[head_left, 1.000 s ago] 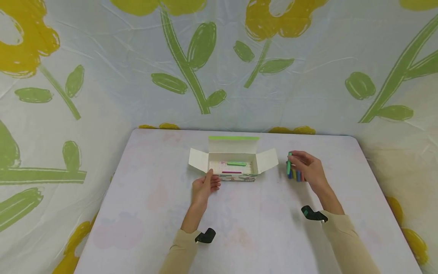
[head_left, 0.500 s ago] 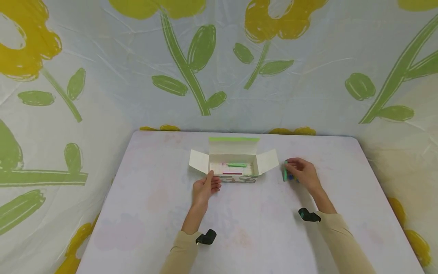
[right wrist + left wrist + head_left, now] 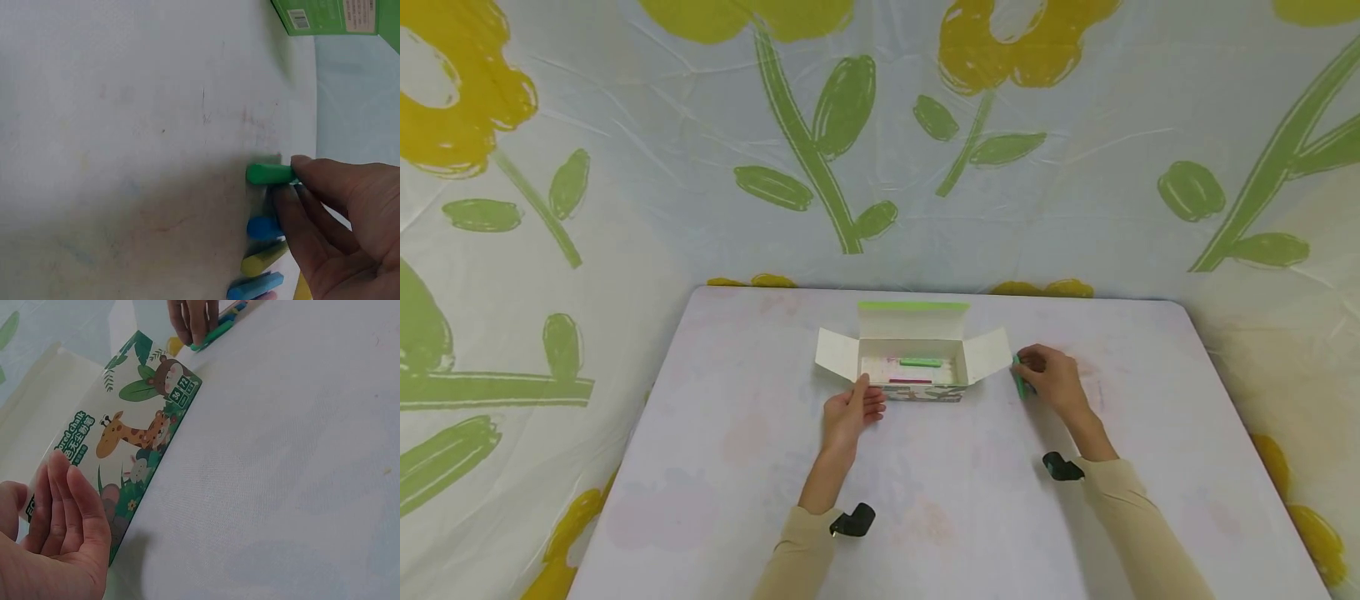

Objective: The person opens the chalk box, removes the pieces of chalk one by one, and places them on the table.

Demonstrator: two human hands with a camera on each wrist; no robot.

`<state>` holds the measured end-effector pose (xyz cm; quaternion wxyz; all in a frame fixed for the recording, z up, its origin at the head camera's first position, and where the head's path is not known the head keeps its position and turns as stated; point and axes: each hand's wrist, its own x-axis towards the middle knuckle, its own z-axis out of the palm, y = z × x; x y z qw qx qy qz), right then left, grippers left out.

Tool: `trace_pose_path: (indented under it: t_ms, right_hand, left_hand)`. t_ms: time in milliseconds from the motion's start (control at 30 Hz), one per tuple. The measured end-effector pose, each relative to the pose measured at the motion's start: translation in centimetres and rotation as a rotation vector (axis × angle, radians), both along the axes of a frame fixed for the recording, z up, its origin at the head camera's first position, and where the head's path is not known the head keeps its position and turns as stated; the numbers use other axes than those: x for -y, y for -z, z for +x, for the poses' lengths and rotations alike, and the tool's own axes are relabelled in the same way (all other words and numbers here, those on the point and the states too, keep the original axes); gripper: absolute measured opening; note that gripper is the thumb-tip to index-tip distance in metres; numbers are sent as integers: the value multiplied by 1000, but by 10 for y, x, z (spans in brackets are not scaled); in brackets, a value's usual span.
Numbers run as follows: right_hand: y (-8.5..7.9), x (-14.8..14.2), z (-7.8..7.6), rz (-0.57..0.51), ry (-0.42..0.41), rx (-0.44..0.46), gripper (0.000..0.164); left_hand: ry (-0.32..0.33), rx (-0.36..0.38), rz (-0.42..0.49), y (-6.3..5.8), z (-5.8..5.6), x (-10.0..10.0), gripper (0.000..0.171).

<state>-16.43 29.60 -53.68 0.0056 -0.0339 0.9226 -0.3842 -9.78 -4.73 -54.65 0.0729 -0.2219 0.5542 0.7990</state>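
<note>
My left hand (image 3: 842,417) holds the near left corner of an open cardboard chalk box (image 3: 140,428), thumb at the rim and fingers along the front printed with animals. A green chalk stick (image 3: 920,362) and a dark pink strip (image 3: 910,381) show inside. Right of the box, my right hand (image 3: 1052,379) pinches another green chalk stick (image 3: 270,174) between thumb and fingers, close over the table. Beside these fingers in the right wrist view lie a blue chalk (image 3: 264,228), a yellow chalk (image 3: 262,259) and a light blue chalk (image 3: 255,287), partly covered by the hand.
The box's side flaps (image 3: 987,354) spread outward and its lid (image 3: 913,319) stands up at the back. A pale table (image 3: 955,500) carries it all. Behind rises a cloth with printed flowers (image 3: 842,108).
My right hand has moved left toward the box with the green chalk, which has come lower and now leans. My left hand keeps its place at the box.
</note>
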Motion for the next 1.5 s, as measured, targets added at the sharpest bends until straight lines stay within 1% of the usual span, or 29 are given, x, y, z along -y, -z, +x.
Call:
trace_pose_path:
  t_ms: [67, 233, 300, 367, 467, 533, 600, 733, 933, 1100, 1200, 1333, 1433, 1500]
  right_hand:
    - [-1, 2, 1, 6, -12, 0, 23]
    - [-7, 3, 3, 10, -35, 11, 19]
    - [-10, 2, 2, 15, -42, -3, 18]
    - [-14, 1, 1, 19, -46, -27, 18]
    - [-20, -2, -2, 22, -40, -64, 21]
    - [-25, -4, -4, 19, -35, -78, 24]
    - [-31, -4, -5, 12, -31, -82, 27]
    - [-45, -3, -8, -26, -31, -79, 30]
    - [-65, 8, -11, -81, -43, -82, 32]
    - [-82, 23, -12, -156, -90, -156, 27]
    - [-91, 34, -11, -198, -118, -193, 24]
    - [-95, 46, -10, -201, -133, -196, 23]
    - [-95, 54, -10, -196, -146, -175, 22]
    - [-93, 60, -10, -214, -174, -166, 21]
  left_hand:
    - [9, -5, 6, -4, 1, 1, 41]
    - [32, -8, 3, -21, 6, 2, 39]
    - [35, -7, 2, -23, 6, 3, 38]
    - [32, -5, 2, -19, 5, 2, 38]
    - [19, -3, 3, -9, 2, 2, 40]
    - [10, -5, 1, -4, 1, 1, 41]
    - [-2, -6, -2, -1, 1, 0, 43]
    - [-17, -10, -9, -1, 1, -1, 45]
    - [-11, -5, -8, 0, 1, -1, 44]
    - [-1, 3, -6, 2, -1, 2, 43]
    - [3, 7, -6, 0, -2, 2, 42]
    - [-6, 4, -11, -3, 0, 0, 43]
    - [-16, -1, -22, -3, 1, -1, 46]
    - [-19, 2, -24, -2, 1, -2, 46]
